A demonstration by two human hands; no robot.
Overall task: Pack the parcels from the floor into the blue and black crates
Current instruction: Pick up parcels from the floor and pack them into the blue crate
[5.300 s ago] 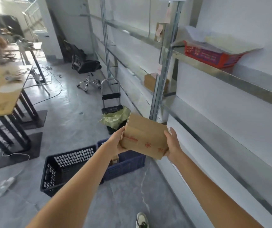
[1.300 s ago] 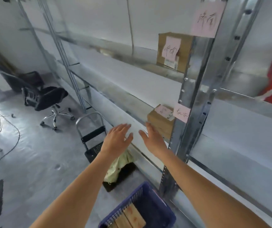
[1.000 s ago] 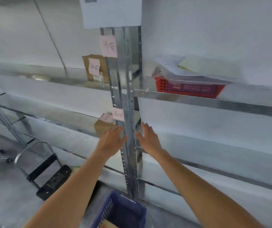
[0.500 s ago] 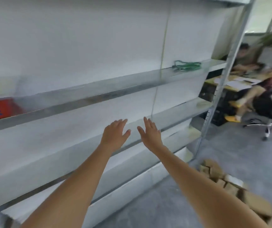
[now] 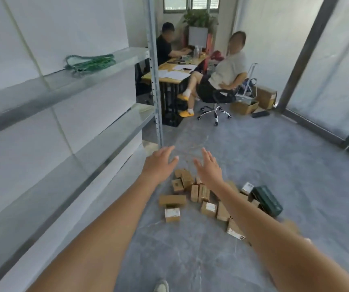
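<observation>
We had both hands empty, left hand [image 5: 158, 165] and right hand [image 5: 208, 170] spread apart over the parcels [image 5: 198, 194]; many lay unpacked, crates out of view

Both arms outstretched, left grip [image 5: 157, 163] and right grip [image 5: 208, 168] spread, empty.

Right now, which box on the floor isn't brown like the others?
The dark green box at the right edge of the pile of parcels. All the others are brown cardboard, some with white labels; it also looks bigger than most.
</observation>
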